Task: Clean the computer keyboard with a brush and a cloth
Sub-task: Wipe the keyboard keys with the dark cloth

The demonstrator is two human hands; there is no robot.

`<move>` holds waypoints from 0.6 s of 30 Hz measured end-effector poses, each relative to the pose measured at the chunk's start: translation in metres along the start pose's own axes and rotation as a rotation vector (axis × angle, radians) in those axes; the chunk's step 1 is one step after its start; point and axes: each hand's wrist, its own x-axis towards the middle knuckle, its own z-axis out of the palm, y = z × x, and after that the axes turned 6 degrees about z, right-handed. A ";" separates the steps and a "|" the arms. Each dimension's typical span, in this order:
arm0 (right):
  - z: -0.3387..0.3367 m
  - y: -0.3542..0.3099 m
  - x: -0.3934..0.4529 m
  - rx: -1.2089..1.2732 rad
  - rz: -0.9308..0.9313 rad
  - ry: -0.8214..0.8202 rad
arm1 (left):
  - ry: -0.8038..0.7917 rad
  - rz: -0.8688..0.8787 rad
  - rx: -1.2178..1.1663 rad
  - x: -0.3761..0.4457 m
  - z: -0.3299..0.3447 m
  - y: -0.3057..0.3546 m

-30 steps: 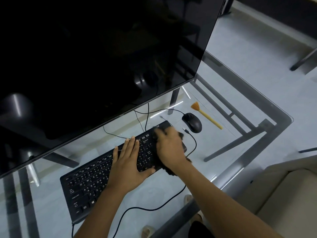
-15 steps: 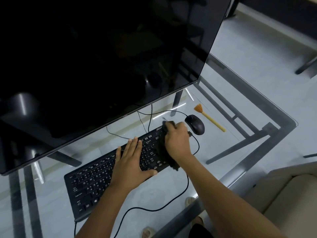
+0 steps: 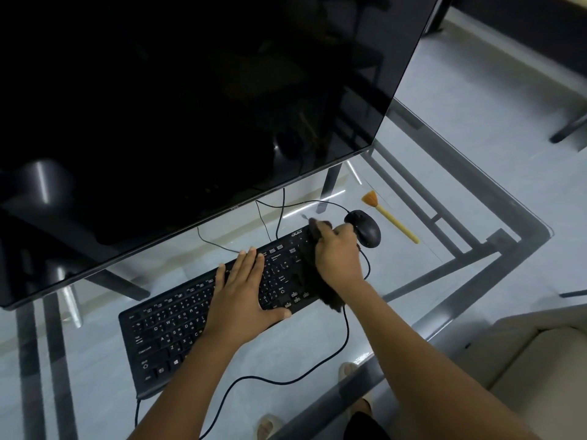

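The keyboard (image 3: 203, 315) lies aslant across the lower centre of the frame on a glass desk (image 3: 374, 315). The right hand (image 3: 338, 255) presses a dark cloth (image 3: 330, 301) onto the keyboard's upper-right end, fingers curled over the bunched fabric; a tail of cloth hangs past the keyboard's near edge. The left hand (image 3: 243, 296) lies flat on the middle keys, fingers together and thumb out, and appears to steady the board.

Progress, as judged: the cloth stage is in hand. The brush (image 3: 389, 215) lies unused on the glass at centre right, bristles toward the top of the frame, well apart from both hands, just beyond the mouse (image 3: 365, 227). That suggests brushing is finished, though this cannot be confirmed. The left half of the keyboard shows no cloth on it; whether it is already wiped cannot be told. No dust is discernible at this range.

Surface and room: the desk is clear glass on a grey metal frame, the pale floor and the person's feet visible through it. A large dark monitor (image 3: 190, 106) fills the upper left. Cables run from under the monitor to the mouse, and one loops off the keyboard's lower-left end. A pale cushioned seat (image 3: 546, 363) sits lower right. Lighting is dim.
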 end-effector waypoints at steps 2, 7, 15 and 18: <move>0.004 -0.015 0.003 -0.024 0.013 -0.008 | -0.002 0.000 0.001 -0.001 0.000 -0.001; 0.008 -0.016 -0.013 -0.009 -0.220 -0.052 | -0.004 0.001 0.019 0.000 0.000 -0.002; 0.003 0.024 -0.041 -0.011 -0.175 -0.036 | 0.018 -0.004 -0.002 -0.001 0.001 -0.003; 0.000 0.033 -0.038 0.049 0.037 0.009 | 0.013 0.005 0.000 -0.001 0.002 -0.002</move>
